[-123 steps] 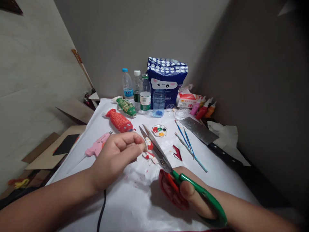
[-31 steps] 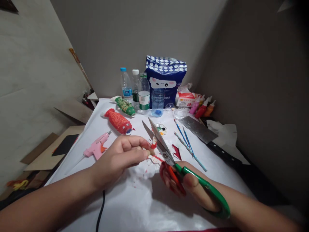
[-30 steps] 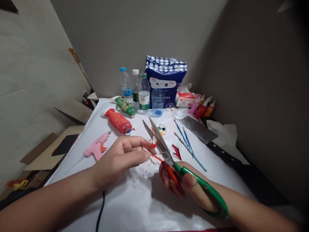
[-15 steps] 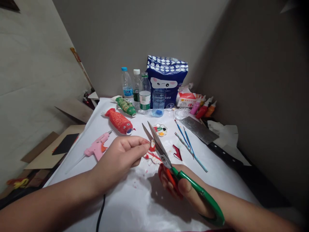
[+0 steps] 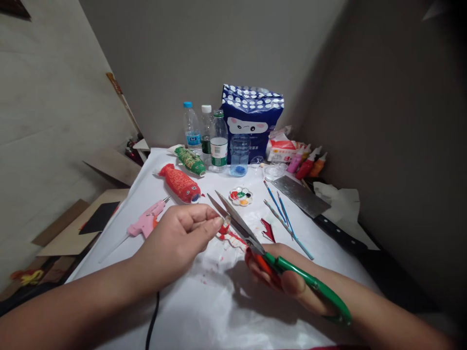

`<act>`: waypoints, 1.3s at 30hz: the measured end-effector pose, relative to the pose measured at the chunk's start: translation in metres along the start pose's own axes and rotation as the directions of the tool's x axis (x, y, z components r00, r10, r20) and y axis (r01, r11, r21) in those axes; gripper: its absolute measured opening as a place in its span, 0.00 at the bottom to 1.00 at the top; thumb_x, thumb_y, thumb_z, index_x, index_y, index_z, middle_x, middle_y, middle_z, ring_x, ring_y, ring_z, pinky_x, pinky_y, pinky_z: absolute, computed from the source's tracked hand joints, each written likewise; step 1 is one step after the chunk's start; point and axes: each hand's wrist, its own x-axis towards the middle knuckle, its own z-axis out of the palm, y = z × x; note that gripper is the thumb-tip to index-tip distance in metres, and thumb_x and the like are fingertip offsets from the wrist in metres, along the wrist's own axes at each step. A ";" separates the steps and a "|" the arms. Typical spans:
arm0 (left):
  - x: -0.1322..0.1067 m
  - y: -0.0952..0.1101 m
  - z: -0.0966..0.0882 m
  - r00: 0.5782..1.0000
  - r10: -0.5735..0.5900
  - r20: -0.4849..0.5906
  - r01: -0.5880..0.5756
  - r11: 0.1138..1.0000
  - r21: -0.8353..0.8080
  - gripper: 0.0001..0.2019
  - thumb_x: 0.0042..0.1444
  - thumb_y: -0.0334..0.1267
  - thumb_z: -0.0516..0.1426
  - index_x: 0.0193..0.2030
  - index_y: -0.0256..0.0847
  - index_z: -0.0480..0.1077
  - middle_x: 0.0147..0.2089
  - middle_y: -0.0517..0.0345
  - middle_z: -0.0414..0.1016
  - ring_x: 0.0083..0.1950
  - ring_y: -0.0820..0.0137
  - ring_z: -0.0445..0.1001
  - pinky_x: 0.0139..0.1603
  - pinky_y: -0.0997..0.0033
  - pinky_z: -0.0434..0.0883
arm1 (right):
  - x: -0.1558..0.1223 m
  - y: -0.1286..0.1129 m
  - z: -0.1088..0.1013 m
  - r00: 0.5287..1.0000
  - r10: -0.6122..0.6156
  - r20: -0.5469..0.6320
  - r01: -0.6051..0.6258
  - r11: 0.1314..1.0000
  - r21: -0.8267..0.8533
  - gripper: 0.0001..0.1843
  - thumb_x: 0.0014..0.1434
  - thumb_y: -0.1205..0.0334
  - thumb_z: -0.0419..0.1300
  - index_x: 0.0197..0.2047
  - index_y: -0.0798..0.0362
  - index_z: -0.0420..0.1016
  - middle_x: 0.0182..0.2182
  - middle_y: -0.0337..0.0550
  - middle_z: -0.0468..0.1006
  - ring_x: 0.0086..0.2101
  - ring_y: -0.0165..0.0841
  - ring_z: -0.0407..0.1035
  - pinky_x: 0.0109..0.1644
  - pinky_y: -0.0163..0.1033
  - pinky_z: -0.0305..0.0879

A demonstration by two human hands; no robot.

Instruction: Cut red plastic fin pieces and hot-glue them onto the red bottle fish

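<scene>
Between the thumb and fingers of my left hand is a small red-and-clear plastic piece. My right hand grips scissors with green and orange-red handles; their blades are slightly apart and lie right beside the small piece. Whether the blades touch it I cannot tell. Below the blades, red-painted scraps lie on the white cover. A dark red cut piece rests to the right of the scissors. Beyond my hands sits a flower-shaped paint palette.
A red fish, a green fish and a pink glue gun lie at left. Bottles and a blue bag stand at the back. Paintbrushes, a cleaver and paint tubes are at right.
The scissors and my right hand have shifted slightly right and down, with the blades tilted lower. My left hand has drawn a little left and down with the small piece, uncovering more of the palette.
</scene>
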 end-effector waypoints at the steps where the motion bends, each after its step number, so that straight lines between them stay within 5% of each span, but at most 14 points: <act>1: -0.001 0.000 0.000 1.000 0.006 -0.009 -0.006 1.000 0.012 0.15 0.60 0.43 0.52 0.25 0.39 0.62 0.19 0.69 0.51 0.20 0.79 0.47 0.19 0.76 0.46 | 0.000 0.003 0.000 1.000 -0.023 0.021 0.023 1.000 0.015 0.44 0.41 0.15 0.38 0.29 0.51 0.62 0.26 0.39 0.61 0.26 0.32 0.52 0.28 0.39 0.54; 5: -0.003 0.004 0.001 0.998 0.045 -0.043 -0.041 0.995 0.087 0.15 0.60 0.42 0.51 0.23 0.40 0.60 0.19 0.69 0.52 0.21 0.78 0.49 0.20 0.76 0.48 | -0.002 0.013 0.000 0.986 -0.146 0.083 0.145 0.989 0.016 0.43 0.47 0.19 0.39 0.37 0.52 0.64 0.34 0.44 0.65 0.32 0.35 0.57 0.35 0.39 0.61; 19: -0.003 0.007 0.002 0.997 0.073 -0.038 -0.068 0.990 0.127 0.16 0.59 0.40 0.51 0.21 0.41 0.56 0.18 0.70 0.50 0.20 0.78 0.47 0.21 0.76 0.50 | -0.006 0.018 -0.001 0.983 -0.133 0.128 0.134 0.991 -0.001 0.48 0.48 0.20 0.32 0.42 0.53 0.69 0.33 0.44 0.66 0.32 0.37 0.59 0.38 0.41 0.61; 29: -0.002 0.007 0.003 0.998 0.053 -0.033 -0.050 0.994 0.098 0.13 0.58 0.40 0.52 0.23 0.40 0.59 0.18 0.69 0.51 0.20 0.78 0.47 0.19 0.77 0.48 | 0.001 0.001 0.002 0.999 -0.015 0.040 0.015 1.000 -0.012 0.42 0.42 0.16 0.37 0.26 0.51 0.57 0.23 0.38 0.59 0.25 0.32 0.51 0.28 0.39 0.52; 39: -0.001 0.011 0.002 0.999 0.040 -0.009 -0.039 0.996 0.081 0.12 0.56 0.39 0.52 0.22 0.40 0.61 0.19 0.68 0.54 0.21 0.77 0.50 0.21 0.77 0.52 | -0.003 0.000 -0.007 1.000 -0.013 0.021 0.016 0.992 -0.126 0.41 0.46 0.18 0.37 0.26 0.51 0.58 0.24 0.41 0.61 0.25 0.32 0.54 0.25 0.37 0.56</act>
